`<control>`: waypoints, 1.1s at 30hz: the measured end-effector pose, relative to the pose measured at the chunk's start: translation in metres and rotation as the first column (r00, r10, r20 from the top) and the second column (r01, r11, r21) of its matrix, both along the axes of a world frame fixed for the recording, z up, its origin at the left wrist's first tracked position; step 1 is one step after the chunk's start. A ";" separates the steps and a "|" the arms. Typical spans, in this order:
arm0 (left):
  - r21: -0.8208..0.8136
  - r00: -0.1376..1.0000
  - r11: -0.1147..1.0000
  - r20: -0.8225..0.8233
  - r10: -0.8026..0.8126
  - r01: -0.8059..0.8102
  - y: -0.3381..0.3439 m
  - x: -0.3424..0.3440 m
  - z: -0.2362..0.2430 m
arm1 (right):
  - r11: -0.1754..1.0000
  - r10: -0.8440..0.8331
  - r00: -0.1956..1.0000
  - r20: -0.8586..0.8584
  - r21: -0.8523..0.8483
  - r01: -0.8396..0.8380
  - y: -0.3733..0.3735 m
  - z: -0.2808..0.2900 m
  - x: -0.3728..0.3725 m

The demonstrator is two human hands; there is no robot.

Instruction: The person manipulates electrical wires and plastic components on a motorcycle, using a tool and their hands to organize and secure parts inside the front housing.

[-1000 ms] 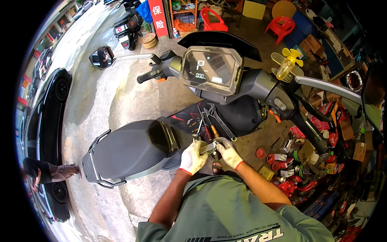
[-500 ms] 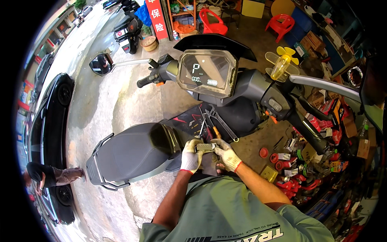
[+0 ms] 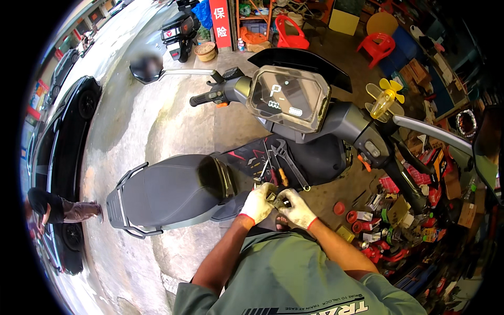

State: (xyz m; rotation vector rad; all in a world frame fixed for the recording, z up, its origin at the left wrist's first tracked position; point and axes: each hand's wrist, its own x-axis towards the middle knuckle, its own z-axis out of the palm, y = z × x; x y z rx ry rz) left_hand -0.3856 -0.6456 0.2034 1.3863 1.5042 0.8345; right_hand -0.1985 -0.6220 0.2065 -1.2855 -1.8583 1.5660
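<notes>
Both hands wear white work gloves with red cuffs and meet over the gap between scooter and body. My left hand [image 3: 256, 205] is closed on a small, dark greyish, block-like part [image 3: 272, 199]. The fingers of my right hand [image 3: 297, 209] close around its other end. Much of the part is covered by the gloves, and its exact kind cannot be made out. Just beyond the hands, an adjustable wrench [image 3: 287, 160] and an orange-handled screwdriver [image 3: 283, 177] lie on the scooter's footboard among other slim tools. Left of my hands is the scooter's grey seat [image 3: 170, 190].
Ahead rises the handlebar with a lit display [image 3: 287, 98] and a yellow toy fan [image 3: 386, 100]. Boxes and red parts [image 3: 386, 252] crowd the floor at right. Red plastic chairs [image 3: 291, 34] stand farther back. A black car [image 3: 65, 136] and another person [image 3: 63, 209] are at left.
The small part has been turned and tilted between my hands, so its long flat face no longer shows. My right hand has shifted slightly lower. The whole view has swung a little.
</notes>
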 end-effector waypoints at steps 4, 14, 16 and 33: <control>-0.135 0.954 0.987 0.275 0.118 -0.083 0.003 0.004 -0.008 | 0.985 -0.025 0.998 -0.062 0.168 0.035 0.004 -0.012 -0.002; 0.093 0.980 0.984 -0.113 0.163 -0.153 0.005 -0.001 0.010 | 0.935 -0.166 0.980 -0.109 -0.334 0.121 0.002 0.001 -0.010; 0.127 0.981 0.984 -0.132 0.142 -0.126 0.009 -0.004 0.011 | 0.840 -0.257 0.946 -0.200 -0.529 0.116 0.007 0.006 -0.016; 0.202 0.987 0.978 0.161 0.025 -0.058 0.087 -0.035 -0.048 | 0.387 -0.779 0.620 0.091 -0.709 0.590 0.067 -0.028 -0.072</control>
